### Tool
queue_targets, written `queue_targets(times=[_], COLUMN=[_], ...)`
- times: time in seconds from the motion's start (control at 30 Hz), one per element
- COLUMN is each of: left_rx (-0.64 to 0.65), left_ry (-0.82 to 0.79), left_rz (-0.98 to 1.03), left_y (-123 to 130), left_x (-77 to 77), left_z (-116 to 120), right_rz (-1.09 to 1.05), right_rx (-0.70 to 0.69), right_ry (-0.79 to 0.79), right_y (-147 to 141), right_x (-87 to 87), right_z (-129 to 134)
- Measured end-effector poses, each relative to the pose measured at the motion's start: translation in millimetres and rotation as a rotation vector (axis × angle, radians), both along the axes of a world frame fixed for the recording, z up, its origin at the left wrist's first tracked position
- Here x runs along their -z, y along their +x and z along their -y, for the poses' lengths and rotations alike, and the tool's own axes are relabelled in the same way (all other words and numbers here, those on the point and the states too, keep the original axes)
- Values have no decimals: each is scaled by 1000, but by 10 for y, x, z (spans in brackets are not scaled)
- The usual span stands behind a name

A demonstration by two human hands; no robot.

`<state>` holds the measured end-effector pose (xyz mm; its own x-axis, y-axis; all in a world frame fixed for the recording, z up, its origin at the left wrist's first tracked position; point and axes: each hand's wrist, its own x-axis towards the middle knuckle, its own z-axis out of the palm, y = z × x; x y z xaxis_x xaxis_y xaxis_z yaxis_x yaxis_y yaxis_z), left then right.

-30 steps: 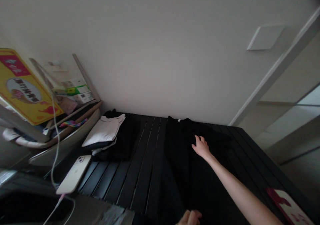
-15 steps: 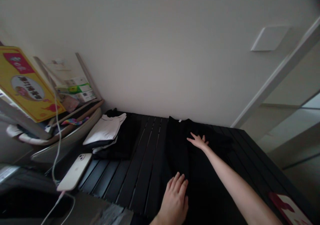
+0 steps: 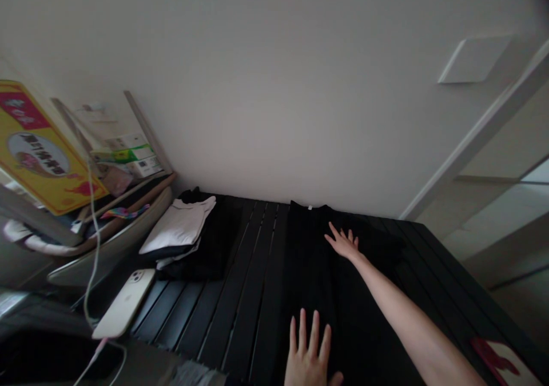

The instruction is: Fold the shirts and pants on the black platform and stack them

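Note:
A black garment [image 3: 309, 271] with a small white tag at its far edge lies spread over the dark slatted table [image 3: 244, 277]. My left hand [image 3: 309, 354] rests palm down on its near part, fingers spread. Farther off, my right hand [image 3: 343, 244] lies on the upper part of the cloth, its fingers also apart. Neither hand grips anything. To the left sits a stack of folded clothes, a pale one [image 3: 180, 224] on top of dark ones [image 3: 212, 254].
A white phone [image 3: 124, 305] with a cable lies at the table's left edge. Beyond it are a yellow box [image 3: 43, 151] and a rack with small packages [image 3: 137, 160]. A red-edged object [image 3: 501, 360] is at the lower right. The wall [image 3: 291, 88] borders the far edge.
My left hand has shifted slightly right and nearer to me, and its fingers have spread. My right hand remains on nearly the same part of the garment. The view has shifted slightly.

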<state>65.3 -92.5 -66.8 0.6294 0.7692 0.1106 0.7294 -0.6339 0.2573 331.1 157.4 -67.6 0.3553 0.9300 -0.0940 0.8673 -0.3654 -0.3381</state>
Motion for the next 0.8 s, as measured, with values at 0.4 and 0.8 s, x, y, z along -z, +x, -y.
queue_targets(times=[0.4, 0.8], left_rx=[11, 13], left_ry=[-49, 34], left_rz=[10, -12], left_y=[13, 9], left_x=[-92, -2], left_z=[10, -10], right_rz=[3, 21], right_rx=[741, 447], right_ry=[80, 281], right_y=[823, 433], right_x=[-47, -692], right_z=[492, 278])
